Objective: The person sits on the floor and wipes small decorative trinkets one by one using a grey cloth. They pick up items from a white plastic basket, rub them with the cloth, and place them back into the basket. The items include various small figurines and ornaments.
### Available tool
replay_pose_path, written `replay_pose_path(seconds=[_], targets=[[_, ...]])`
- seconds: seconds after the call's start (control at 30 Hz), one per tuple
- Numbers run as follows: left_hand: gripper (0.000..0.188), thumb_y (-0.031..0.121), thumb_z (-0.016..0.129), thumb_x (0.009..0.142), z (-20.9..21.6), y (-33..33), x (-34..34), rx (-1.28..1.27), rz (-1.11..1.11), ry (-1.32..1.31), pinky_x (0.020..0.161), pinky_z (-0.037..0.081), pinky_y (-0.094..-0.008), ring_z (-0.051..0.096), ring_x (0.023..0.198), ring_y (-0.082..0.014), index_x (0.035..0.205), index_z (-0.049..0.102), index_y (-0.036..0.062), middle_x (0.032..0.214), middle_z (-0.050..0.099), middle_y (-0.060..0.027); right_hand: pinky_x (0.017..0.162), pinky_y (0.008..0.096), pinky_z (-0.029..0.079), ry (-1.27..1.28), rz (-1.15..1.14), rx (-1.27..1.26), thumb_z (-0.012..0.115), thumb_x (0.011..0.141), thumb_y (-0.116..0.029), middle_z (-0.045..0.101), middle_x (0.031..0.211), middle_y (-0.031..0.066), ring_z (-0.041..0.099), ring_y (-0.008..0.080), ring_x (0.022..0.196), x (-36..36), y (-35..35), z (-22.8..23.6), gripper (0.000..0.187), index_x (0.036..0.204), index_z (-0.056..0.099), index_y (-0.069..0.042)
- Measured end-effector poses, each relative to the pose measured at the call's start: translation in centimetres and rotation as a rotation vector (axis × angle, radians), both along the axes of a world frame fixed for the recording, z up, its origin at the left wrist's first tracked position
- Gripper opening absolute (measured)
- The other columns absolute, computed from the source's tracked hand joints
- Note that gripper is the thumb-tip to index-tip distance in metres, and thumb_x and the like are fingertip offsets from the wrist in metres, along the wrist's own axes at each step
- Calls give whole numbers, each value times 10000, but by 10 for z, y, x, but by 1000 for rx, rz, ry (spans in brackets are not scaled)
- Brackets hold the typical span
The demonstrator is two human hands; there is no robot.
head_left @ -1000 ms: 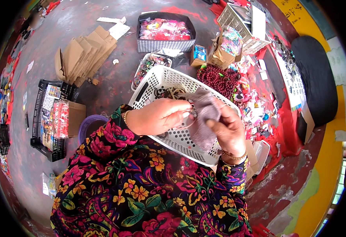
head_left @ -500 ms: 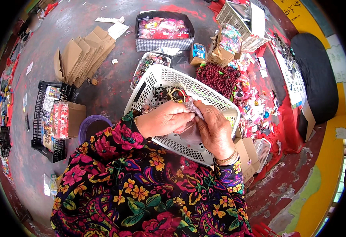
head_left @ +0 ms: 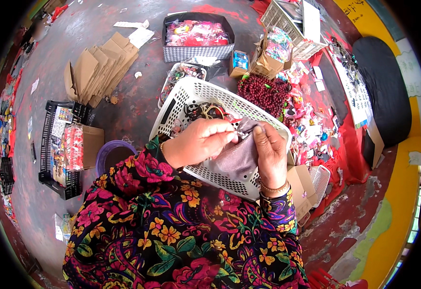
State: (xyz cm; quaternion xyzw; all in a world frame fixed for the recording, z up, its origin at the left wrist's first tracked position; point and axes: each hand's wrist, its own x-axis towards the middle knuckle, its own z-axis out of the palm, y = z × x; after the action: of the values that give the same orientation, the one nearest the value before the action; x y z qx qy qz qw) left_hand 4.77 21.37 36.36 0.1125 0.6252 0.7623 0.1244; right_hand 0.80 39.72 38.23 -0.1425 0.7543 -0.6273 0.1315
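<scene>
Over a white perforated plastic basket, I hold a thin mauve-grey cloth between my two hands. My left hand is closed, its thumb and fingertips pinching near the cloth's upper edge beside a small shiny bit that I cannot make out. My right hand grips the cloth's other side, thumb on top. The lower part of the cloth hangs into the basket. Dark and tan loops lie in the basket beyond my left hand; my hands hide much of what else is inside.
Dark red bead strings lie beyond the basket, near an open carton. Farther off stands a checked box of pink packets. At left are folded cardboard, a black crate and a purple bucket. Small items litter the right.
The cloth, bunched up between my fingers before, is spread wider and more of it shows. My right hand has shifted slightly right; my left hand stays near the same place.
</scene>
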Motion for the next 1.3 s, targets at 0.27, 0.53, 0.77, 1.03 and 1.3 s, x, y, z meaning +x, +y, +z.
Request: replay_pose_path(seconds=[0.27,0.53,0.77,1.03,1.3], targets=[[151,103,435,928,-8,-1,0,-7,99,32,475,334,-193,387,504,-24,898,546,5,587,431,38,667,198,432,-254,247,-218,501,903,-116,584,987,32,521,61,749,-3,11,9,397,1279,427,-15],[111,80,508,871,-11,3,-3,-381,136,371,489,386,-280,479,504,-117,784,522,13,562,485,-54,682,214,453,-1,191,61,596,811,11,610,802,16,535,67,742,3,2,3,183,992,582,-3],[93,91,503,882,-9,5,-4,-261,119,430,480,391,-260,482,504,-106,874,545,8,576,502,-39,615,222,439,130,118,103,515,882,-69,592,723,33,524,72,670,3,0,9,112,948,573,2],[182,88,484,906,-7,-5,0,4,31,77,458,354,-202,431,488,-37,1015,588,-14,598,512,5,621,185,386,34,-30,-53,472,924,-137,548,728,-23,452,40,674,-1,2,3,163,945,559,0],[272,161,382,952,-8,-21,-5,352,32,14,537,378,-245,389,465,-74,920,560,-42,504,380,32,908,394,418,-345,-69,-861,454,927,-225,560,1105,145,544,245,1020,-17,18,3,321,1163,477,-8]])
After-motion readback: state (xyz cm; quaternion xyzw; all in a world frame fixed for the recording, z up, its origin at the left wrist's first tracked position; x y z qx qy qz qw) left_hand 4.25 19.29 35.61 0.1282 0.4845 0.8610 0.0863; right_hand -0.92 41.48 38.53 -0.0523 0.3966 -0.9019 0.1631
